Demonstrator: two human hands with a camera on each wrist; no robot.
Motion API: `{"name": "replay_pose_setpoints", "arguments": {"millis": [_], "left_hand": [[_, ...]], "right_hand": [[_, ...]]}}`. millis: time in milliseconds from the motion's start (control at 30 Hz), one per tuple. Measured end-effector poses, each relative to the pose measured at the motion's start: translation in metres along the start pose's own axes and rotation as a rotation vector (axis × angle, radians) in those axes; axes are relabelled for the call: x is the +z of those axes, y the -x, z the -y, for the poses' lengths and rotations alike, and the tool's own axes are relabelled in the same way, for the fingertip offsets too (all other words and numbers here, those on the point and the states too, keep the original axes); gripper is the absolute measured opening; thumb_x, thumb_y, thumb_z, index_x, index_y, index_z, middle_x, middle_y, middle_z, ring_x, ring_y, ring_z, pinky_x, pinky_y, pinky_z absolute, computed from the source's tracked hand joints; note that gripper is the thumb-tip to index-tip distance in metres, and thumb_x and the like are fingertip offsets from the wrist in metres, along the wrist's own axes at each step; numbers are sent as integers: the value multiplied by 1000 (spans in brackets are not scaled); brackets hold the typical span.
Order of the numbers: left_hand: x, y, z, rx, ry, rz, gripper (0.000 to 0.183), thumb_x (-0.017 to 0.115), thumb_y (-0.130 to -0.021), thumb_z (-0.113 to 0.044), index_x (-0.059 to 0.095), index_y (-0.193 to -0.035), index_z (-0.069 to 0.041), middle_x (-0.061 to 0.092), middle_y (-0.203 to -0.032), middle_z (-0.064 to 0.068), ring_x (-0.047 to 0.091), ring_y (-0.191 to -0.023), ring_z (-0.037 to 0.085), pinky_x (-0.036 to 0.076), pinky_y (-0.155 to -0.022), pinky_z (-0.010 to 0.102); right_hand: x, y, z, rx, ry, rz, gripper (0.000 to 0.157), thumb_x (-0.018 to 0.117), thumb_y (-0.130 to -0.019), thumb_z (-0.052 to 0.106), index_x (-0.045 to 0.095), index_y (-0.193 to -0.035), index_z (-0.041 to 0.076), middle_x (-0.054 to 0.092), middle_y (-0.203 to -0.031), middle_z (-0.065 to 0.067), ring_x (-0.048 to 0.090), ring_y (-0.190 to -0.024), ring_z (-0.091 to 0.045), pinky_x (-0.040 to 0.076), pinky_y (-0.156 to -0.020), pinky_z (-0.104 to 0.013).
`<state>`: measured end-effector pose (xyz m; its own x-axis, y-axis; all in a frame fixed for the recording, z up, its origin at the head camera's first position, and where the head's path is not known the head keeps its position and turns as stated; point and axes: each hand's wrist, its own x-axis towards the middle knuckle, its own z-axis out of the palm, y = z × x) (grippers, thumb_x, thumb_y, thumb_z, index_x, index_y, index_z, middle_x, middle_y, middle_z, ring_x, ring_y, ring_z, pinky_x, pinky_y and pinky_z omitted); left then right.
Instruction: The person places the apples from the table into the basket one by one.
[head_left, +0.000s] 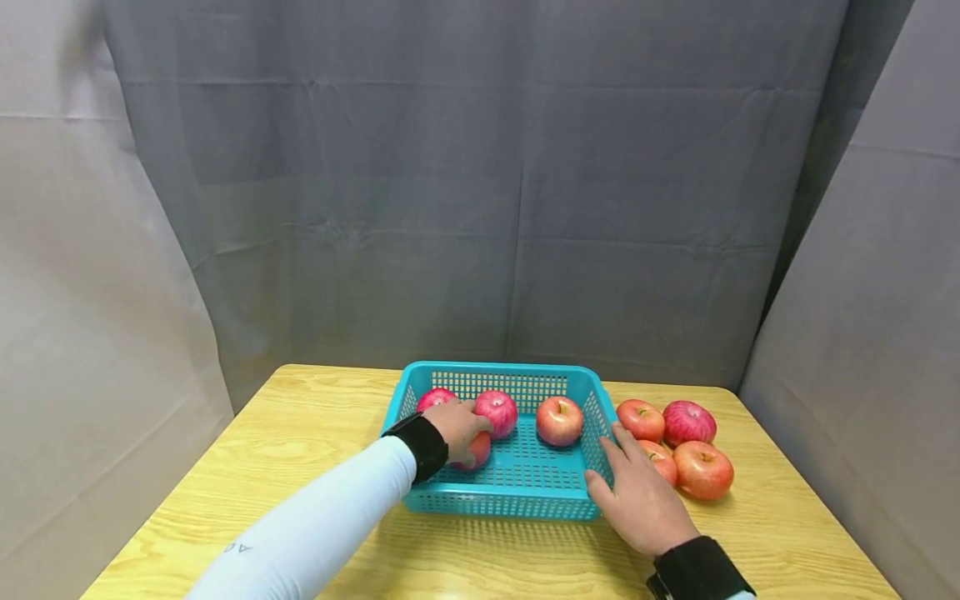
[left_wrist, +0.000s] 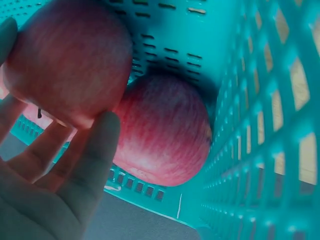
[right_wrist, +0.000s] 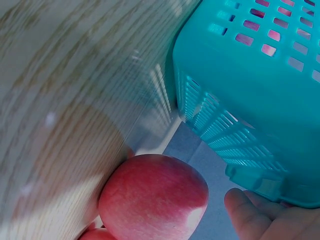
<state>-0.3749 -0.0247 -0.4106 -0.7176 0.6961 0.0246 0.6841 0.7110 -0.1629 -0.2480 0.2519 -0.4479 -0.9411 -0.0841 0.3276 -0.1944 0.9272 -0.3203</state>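
Red and round, one apple [left_wrist: 72, 60] is held in the grip of the left hand [head_left: 454, 427], inside the turquoise basket [head_left: 502, 505]. Three other apples [head_left: 558, 421] lie in there. Unclenched, the right hand [head_left: 647, 507] is at the right rim; beyond, four apples [head_left: 703, 471] sit on the wooden desk [head_left: 300, 442].

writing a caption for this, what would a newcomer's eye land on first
The turquoise basket on the wooden table stands out first, low and central in the head view, with apples inside. Next comes the left hand reaching in, gripping one apple. Four more apples sit to the basket's right.
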Motion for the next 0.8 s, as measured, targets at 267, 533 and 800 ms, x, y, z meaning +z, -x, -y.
{"name": "replay_pose_setpoints", "arguments": {"millis": [267,533,800], "left_hand": [[-13,9,-2,-13,-2,-20,45,72,-80,-37,64,-122,-26,61,-114,6,55,-97,21,53,-80,42],[-42,21,8,-111,68,-3,53,67,-84,-45,58,-130,-21,58,-121,6,53,-105,24,52,-85,43],[-54,53,28,-173,102,-57,56,65,-84,-49,57,-130,-18,56,-123,8,51,-109,26,52,-86,45]], "right_hand": [[1,-2,0,8,7,6,67,44,-95,52,47,-135,-3,25,-150,-19,22,-134,-34,35,-101,-60],[0,-2,-2,4,-1,7,70,41,-96,55,46,-135,-3,24,-150,-20,21,-134,-35,35,-100,-61],[2,-2,-2,0,1,5,70,42,-96,54,46,-135,-4,24,-151,-20,21,-134,-35,34,-100,-61]]}}
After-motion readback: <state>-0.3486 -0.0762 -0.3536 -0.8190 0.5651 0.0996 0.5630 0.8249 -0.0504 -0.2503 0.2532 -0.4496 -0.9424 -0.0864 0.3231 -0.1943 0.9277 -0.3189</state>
